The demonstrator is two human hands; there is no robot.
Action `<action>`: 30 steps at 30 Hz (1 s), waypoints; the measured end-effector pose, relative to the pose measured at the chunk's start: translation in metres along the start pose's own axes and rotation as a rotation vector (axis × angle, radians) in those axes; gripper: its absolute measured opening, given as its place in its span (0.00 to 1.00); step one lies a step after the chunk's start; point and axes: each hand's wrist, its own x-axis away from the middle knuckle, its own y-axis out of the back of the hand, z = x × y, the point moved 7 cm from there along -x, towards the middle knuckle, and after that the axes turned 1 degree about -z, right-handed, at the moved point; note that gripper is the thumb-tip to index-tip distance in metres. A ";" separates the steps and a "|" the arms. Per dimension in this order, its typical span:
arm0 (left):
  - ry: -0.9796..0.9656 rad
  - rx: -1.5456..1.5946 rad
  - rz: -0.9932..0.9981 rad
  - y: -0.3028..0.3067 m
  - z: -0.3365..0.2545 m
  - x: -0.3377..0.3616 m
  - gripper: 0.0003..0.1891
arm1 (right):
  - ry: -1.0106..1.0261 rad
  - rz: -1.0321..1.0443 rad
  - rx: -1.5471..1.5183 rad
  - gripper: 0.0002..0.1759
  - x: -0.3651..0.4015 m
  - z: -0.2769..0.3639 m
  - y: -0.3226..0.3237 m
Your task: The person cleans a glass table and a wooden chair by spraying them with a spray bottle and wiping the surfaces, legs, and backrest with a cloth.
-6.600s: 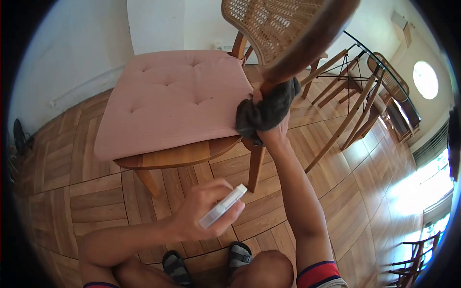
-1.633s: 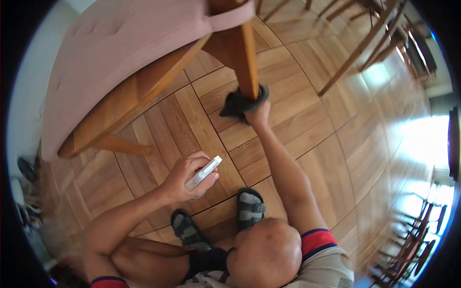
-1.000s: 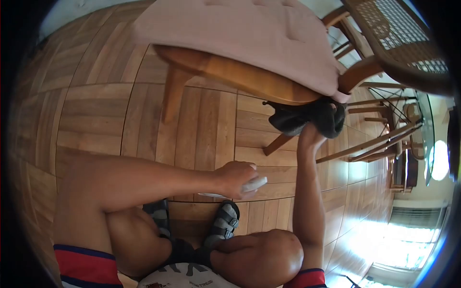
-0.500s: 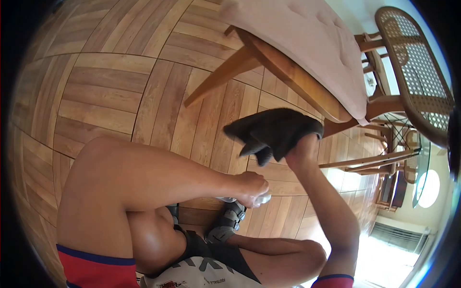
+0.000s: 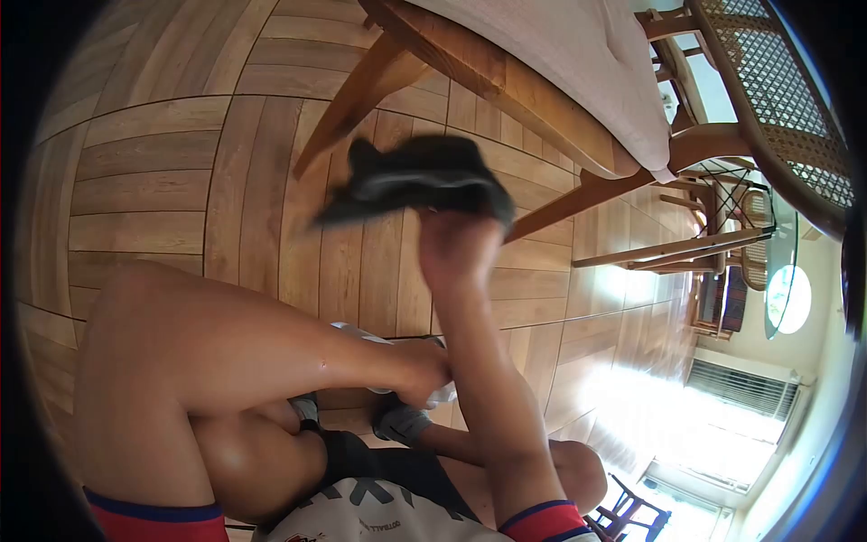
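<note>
My right hand [image 5: 461,244] is raised in front of the wooden chair, its fingers closed on a dark cloth [image 5: 415,176] that is blurred by motion. Much of that hand's fingers is hidden by the cloth. Lower down, my left hand [image 5: 424,372] is closed on a crumpled white item [image 5: 444,394], partly hidden behind the hand and my right forearm. What the white item is, I cannot tell. The chair [image 5: 515,90] has a pale pink cushion [image 5: 578,63] and angled wooden legs close to the dark cloth.
Wood-patterned floor tiles [image 5: 262,190] lie beneath me. My bent knees and grey footwear [image 5: 402,423] are close below my hands. A cane chair back [image 5: 768,99], a glass-topped table [image 5: 782,257] and more chairs stand at the right, with a bright window [image 5: 731,425] beyond.
My right hand has moved left and up with the dark cloth. My left hand has shifted left and slightly down with the white item. The view has shifted, with the chair now higher and farther left.
</note>
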 end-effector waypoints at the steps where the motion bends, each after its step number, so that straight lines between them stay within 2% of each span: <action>1: 0.064 0.014 0.136 -0.003 0.000 -0.003 0.19 | 0.126 0.057 0.034 0.21 -0.009 0.023 0.020; 3: 0.067 0.004 0.128 -0.002 -0.003 -0.010 0.22 | 0.177 -0.066 -0.092 0.15 -0.006 0.069 0.038; 4: 0.074 -0.010 0.124 -0.002 -0.004 -0.012 0.26 | 0.334 -0.062 0.178 0.15 -0.017 0.103 0.051; 5: 0.071 -0.004 0.126 -0.001 -0.003 -0.015 0.26 | 0.401 0.252 0.323 0.16 -0.034 0.138 0.047; 7: 0.058 0.032 0.198 -0.001 -0.001 -0.021 0.25 | 0.241 0.232 0.160 0.23 -0.060 0.186 0.034; 8: 0.047 0.032 0.210 -0.005 -0.001 -0.021 0.25 | 0.149 0.369 -0.031 0.23 -0.080 0.208 0.039; 10: -0.035 0.036 0.099 -0.001 -0.001 -0.018 0.20 | 0.164 0.355 -0.035 0.23 -0.099 0.221 0.044; 13: 0.014 0.035 0.213 -0.007 0.002 -0.022 0.23 | 0.169 0.341 -0.016 0.23 -0.092 0.224 0.062; 15: 0.013 0.071 0.184 -0.008 0.002 -0.022 0.22 | 0.017 0.489 0.024 0.22 -0.081 0.217 0.083; 16: 0.020 0.102 0.143 -0.003 0.004 -0.022 0.22 | 0.008 0.501 0.028 0.22 -0.074 0.212 0.088; 18: 0.028 0.061 0.137 0.004 0.006 -0.023 0.22 | 0.059 0.256 0.265 0.23 -0.064 0.197 0.122; 19: 0.019 0.025 0.154 0.004 0.004 -0.024 0.21 | 0.021 0.200 0.234 0.22 -0.064 0.188 0.146; 20: 0.023 0.083 0.088 0.007 0.006 -0.023 0.19 | -0.009 0.150 0.202 0.22 -0.068 0.178 0.173; 21: 0.025 0.070 0.083 0.008 0.007 -0.024 0.19 | 0.040 0.023 0.253 0.21 -0.073 0.169 0.205; 23: 0.005 0.026 0.071 0.009 0.007 -0.024 0.18 | -0.004 -0.178 0.356 0.20 -0.090 0.152 0.278; 25: 0.030 0.014 0.073 0.015 0.005 -0.025 0.18 | -0.193 -0.185 0.603 0.19 -0.072 0.147 0.291; 26: 0.047 0.004 0.087 0.017 0.005 -0.026 0.18 | -0.198 -0.185 0.605 0.19 -0.064 0.156 0.283; 28: 0.081 0.035 0.112 0.014 0.008 -0.029 0.18 | -0.263 -0.255 0.752 0.25 -0.046 0.190 0.260; 29: 0.109 0.057 0.143 0.010 0.009 -0.031 0.18 | -0.293 -0.105 0.758 0.27 -0.049 0.218 0.259; 30: 0.104 0.055 0.149 0.009 0.009 -0.033 0.18 | -0.237 -0.116 0.785 0.30 -0.043 0.253 0.248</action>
